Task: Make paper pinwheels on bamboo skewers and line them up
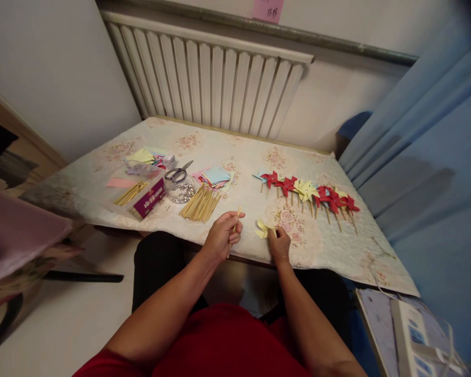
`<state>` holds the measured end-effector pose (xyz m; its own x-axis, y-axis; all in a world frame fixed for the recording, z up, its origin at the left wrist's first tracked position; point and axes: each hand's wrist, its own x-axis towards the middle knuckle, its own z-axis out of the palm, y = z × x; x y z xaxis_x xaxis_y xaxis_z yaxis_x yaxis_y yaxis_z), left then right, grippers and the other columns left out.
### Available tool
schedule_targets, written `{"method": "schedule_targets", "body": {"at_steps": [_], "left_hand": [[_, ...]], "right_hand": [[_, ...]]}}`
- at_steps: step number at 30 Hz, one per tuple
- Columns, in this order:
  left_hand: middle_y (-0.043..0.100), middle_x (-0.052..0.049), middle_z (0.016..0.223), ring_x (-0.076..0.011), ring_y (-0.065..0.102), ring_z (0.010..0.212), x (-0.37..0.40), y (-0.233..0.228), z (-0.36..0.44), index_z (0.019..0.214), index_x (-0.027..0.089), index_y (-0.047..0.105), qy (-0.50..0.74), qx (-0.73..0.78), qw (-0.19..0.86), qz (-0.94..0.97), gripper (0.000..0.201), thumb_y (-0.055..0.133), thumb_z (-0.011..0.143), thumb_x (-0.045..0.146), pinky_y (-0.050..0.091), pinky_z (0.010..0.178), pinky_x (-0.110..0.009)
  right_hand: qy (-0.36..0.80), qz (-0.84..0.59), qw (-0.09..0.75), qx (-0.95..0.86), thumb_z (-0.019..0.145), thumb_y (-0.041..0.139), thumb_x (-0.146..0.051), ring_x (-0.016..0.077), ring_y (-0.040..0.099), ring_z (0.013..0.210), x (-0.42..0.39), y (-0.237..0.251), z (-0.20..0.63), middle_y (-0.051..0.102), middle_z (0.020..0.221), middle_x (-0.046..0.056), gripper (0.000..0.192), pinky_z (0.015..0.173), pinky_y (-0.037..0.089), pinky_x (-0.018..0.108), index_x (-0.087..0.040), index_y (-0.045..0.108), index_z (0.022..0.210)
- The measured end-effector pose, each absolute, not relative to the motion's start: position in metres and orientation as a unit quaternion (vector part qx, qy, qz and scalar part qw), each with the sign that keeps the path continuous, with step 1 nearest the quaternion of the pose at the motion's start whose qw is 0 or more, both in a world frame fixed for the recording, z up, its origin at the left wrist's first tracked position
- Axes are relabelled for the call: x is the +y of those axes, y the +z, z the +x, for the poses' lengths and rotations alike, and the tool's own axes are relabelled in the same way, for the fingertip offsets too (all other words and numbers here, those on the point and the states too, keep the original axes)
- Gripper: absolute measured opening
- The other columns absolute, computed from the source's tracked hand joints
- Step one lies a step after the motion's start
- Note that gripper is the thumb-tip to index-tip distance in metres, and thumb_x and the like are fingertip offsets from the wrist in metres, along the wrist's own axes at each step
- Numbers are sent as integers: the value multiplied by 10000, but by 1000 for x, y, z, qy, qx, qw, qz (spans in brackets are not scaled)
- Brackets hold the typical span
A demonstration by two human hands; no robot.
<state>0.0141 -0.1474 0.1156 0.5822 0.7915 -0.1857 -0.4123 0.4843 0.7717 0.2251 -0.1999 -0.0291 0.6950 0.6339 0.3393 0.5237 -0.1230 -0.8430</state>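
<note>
My left hand [224,234] is closed around a thin wooden stick [237,213], whose upper end sticks out above the fingers. A yellow paper pinwheel [262,229] is pinched in my right hand [279,245], close to the table's front edge. The stick and the pinwheel are apart. Left of my left hand lies a pile of similar sticks [201,204]. Finished pinwheels on sticks, in red [287,185], yellow [306,190] and light blue, lie in a row to the right.
Behind the sticks are a round tub of small metal pieces [180,191], black-handled scissors [177,173] and stacked coloured paper squares [215,177]. A purple-labelled box [150,198] holds more sticks. A radiator [212,78] backs the table; a power strip [412,335] lies at lower right.
</note>
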Motion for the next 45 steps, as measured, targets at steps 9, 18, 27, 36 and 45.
{"method": "schedule_targets", "body": {"at_steps": [9,18,27,36,45], "left_hand": [[482,57,533,-6,211,350,-149,119,14,945,136,558,368,268,815,359,248,605,786,321,111,382,-175],[511,41,562,-1,226,362,-150,119,14,1003,111,560,357,260,825,353,283,607,768,261,111,399,-178],[516,44,568,-2,238,368,-150,118,13,981,117,559,367,260,822,350,272,620,746,239,118,400,-176],[536,34,582,-3,255,370,-150,118,13,962,121,566,370,265,822,342,266,630,728,229,122,404,-176],[545,22,663,6,290,393,-150,116,14,995,104,584,379,256,825,332,328,674,698,211,130,405,-174]], "right_hand": [[51,-751,533,-387,739,524,-316,176,554,694,-199,-30,225,645,710,23,203,680,408,276,-161,653,768],[57,-747,538,-385,746,533,-321,171,550,687,-200,-30,226,632,704,16,199,675,402,272,-162,650,769],[53,-749,541,-379,734,529,-321,164,523,662,-199,-34,227,613,684,11,193,666,397,274,-162,639,745],[51,-747,540,-385,744,523,-305,159,521,657,-200,-31,226,614,686,10,180,657,394,267,-165,635,731],[45,-747,540,-385,744,523,-309,162,525,664,-199,-35,227,613,687,9,179,665,399,271,-168,632,727]]}}
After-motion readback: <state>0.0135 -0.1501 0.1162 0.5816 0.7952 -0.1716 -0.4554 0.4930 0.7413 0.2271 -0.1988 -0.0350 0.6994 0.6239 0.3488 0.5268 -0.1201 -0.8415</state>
